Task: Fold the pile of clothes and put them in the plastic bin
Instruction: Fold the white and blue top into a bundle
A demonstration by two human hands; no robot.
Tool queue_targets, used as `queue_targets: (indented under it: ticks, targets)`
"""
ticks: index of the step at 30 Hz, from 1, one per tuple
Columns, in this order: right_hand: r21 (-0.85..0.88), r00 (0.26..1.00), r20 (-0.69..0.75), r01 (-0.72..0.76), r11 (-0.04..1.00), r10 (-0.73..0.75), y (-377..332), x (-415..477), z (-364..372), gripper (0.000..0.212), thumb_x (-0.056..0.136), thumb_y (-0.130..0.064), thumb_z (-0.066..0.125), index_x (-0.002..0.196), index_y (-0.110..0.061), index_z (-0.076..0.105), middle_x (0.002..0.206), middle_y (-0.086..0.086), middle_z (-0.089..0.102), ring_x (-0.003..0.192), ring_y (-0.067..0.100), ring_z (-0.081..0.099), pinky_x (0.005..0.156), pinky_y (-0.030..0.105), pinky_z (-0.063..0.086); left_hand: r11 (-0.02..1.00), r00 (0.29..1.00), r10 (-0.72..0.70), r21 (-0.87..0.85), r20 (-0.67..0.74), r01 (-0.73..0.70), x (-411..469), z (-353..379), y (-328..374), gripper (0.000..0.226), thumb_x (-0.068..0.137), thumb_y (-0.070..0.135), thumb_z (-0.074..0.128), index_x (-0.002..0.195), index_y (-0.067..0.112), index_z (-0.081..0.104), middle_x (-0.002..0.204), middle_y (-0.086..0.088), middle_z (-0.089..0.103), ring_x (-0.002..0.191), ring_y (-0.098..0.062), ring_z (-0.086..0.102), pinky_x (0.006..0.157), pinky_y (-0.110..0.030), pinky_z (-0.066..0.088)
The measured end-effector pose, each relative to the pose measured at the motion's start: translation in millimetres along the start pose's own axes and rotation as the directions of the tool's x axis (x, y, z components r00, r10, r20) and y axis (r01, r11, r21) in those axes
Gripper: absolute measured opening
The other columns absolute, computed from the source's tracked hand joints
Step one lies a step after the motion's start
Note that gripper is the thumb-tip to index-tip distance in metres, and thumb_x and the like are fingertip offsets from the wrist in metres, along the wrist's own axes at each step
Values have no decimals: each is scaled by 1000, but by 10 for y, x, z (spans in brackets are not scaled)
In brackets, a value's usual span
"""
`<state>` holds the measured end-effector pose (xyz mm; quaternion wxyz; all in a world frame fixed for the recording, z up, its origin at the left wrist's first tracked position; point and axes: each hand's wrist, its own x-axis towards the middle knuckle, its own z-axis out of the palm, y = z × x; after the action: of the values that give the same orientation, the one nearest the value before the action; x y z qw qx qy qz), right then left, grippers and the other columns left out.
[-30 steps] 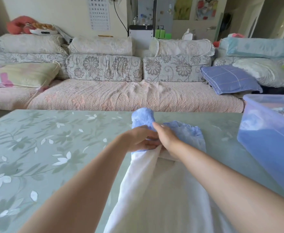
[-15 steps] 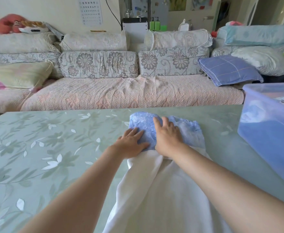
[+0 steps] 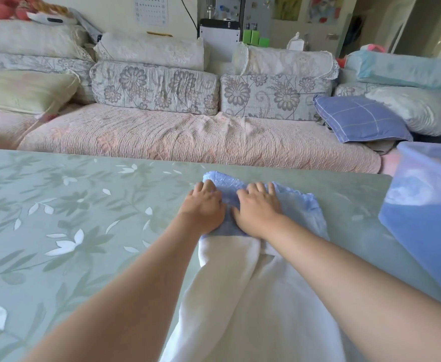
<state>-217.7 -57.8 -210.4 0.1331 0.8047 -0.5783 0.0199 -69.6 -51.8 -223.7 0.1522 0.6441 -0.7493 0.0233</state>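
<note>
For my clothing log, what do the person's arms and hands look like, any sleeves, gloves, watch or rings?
The left forearm and right forearm are bare to the picture's edge, no sleeve showing. The left hand and right hand are ungloved, with no ring, watch or bracelet in view.

The garment [image 3: 253, 296] lay on the table [image 3: 70, 231], stretching from the near edge toward the middle. The left hand [image 3: 203, 210] and right hand [image 3: 258, 212] rested side by side on its far end. The plastic bin [image 3: 428, 226] stood right of the garment, apart from it; the sofa [image 3: 188, 137] lay behind the table
</note>
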Motion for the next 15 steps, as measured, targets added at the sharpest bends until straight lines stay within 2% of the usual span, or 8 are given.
queue_targets:
  ticks: [2,4,6,7,9,15]
  targets:
    - [45,996,-16,91,995,-90,3,62,73,52,100,-46,36,144,-18,40,152,11,37,142,27,29,118,47,17,996,997,70,-46,-33,-72,29,105,-16,40,95,31,31,121,9,52,141,-6,39,133,-24,32,107,-34,27]
    - [148,989,88,105,984,-118,34,101,170,55,103,-42,30,154,-20,28,163,8,21,150,23,17,121,45,11,990,996,88,-106,-34,-91,51,206,-70,48,91,33,29,128,9,46,153,-6,31,144,-21,22,114,-31,18]
    - [237,979,185,41,971,-87,87,126,242,60,103,-44,26,158,-23,17,167,3,9,153,19,6,123,43,4,989,997,38,-142,71,-28,92,274,-148,62,93,43,32,148,16,30,162,-2,16,150,-17,8,120,-31,9]
    - [265,974,215,16,964,-75,110,131,267,62,103,-47,25,159,-25,12,168,1,4,154,19,1,124,42,2,992,990,14,-130,138,4,117,294,-184,74,89,55,26,154,21,20,164,0,11,151,-15,3,121,-33,7]
    - [285,965,253,-7,958,-68,131,123,297,66,102,-51,24,160,-27,5,168,-2,-3,154,18,-6,124,41,-3,996,977,-1,-82,215,19,160,303,-221,87,79,66,13,157,26,13,164,1,5,151,-14,-1,122,-35,6]
    - [163,967,253,-74,984,31,87,58,252,72,98,-63,16,160,-29,4,168,4,-1,154,22,-5,123,48,-4,994,983,-86,-46,162,94,88,322,-173,71,93,59,26,155,25,20,163,-1,14,150,-17,9,121,-38,10]
